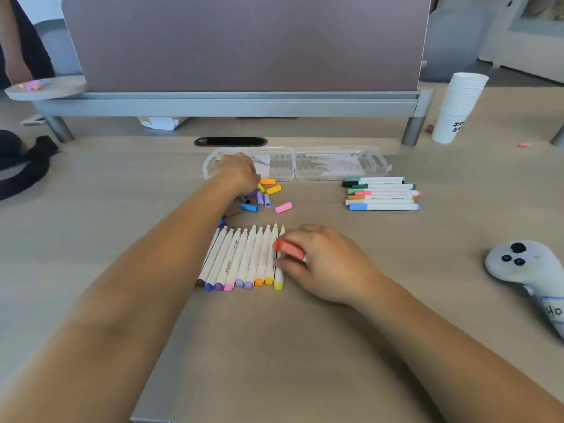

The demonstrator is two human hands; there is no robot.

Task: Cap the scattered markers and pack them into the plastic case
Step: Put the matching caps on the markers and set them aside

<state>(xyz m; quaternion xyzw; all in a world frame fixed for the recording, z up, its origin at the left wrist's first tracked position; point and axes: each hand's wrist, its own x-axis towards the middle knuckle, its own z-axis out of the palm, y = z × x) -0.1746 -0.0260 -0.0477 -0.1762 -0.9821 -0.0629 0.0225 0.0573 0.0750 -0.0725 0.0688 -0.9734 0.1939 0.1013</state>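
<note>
Right hand [326,265], near centre of the desk [128,209]: thumb and fingers pinch a salmon-red cap [288,249] beside the right end of the row of uncapped markers [244,257]. A sliver of white behind the cap suggests a marker body, but the palm hides the rest. Left hand [237,172], farther and to the left: it reaches over the loose caps [266,195] with fingers curled downward. Whether it grips one cannot be told.

The uncapped markers lie side by side, tips pointing far, coloured tails near. The caps lie in a heap between that row and the clear plastic case [338,162], which lies open flat at the far side and appears to hold no markers yet. Capped markers [381,194] are stacked crosswise just near of the case's right half.

Step in hand, as judged: matching a cap to a marker. To do it well, read the tail colour first, then pick the same colour from the heap. Seat the cap square over the tip and push along the barrel's axis until it stops. Lift one marker clear of the row rather than dragging it, since the round barrels will roll and break the line.

Also in view: a stack of paper cups [459,108] far right, a white handheld controller [526,265] near right.
</note>
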